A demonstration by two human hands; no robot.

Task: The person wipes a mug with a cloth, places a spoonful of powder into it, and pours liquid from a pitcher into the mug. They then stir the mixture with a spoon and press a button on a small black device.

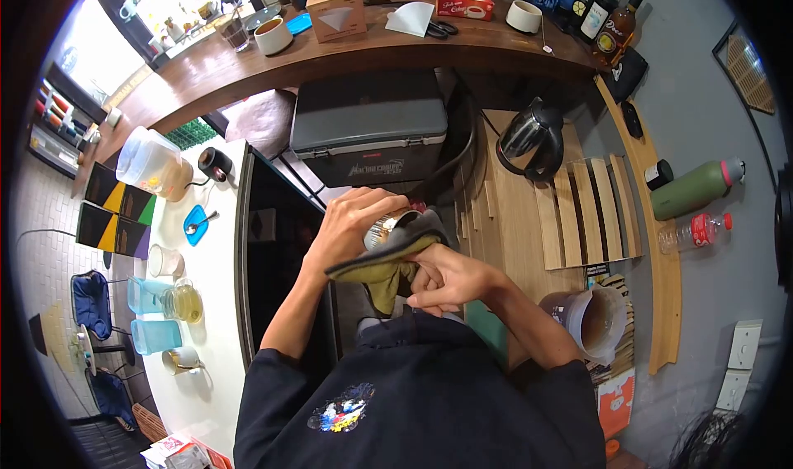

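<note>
My left hand (351,221) wraps over the top of a small shiny metal cup (385,228), holding it close to my chest. A grey and olive cloth (388,258) is folded around the lower side of the cup. My right hand (442,279) grips that cloth from below and presses it against the cup. Both hands are in the middle of the head view, above my dark shirt. The inside of the cup is hidden.
A grey cooler box (369,126) stands just ahead, a black kettle (531,141) on the wooden counter to the right, a plastic pitcher (588,320) by my right elbow. The white table (216,304) on the left carries cups and a container. The curved wooden bar (330,52) holds boxes and bottles.
</note>
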